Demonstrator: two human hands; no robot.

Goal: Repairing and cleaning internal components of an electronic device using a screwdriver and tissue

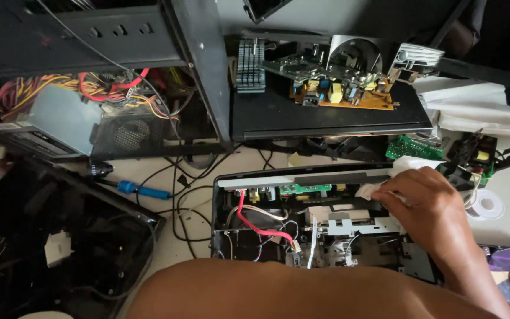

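Head view: right hand (pixel 429 204) fingers (pixel 385 194) pinch a white cloth (pixel 408 165) against the opened player (pixel 302 230) on the counter (pixel 172 248); left hand unseen. Wiping appears underway; next calls for light strokes clear of the red wire (pixel 255 224).

surface: pale worktop (pixel 166 236) | furniture: dark metal rack frame (pixel 202 65) at rear | light: dim, soft daylight

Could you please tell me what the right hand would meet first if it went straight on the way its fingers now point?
Probably the grey bar along the open device's back edge: the right hand, holding a white cloth, points left along it. Depth is unclear.
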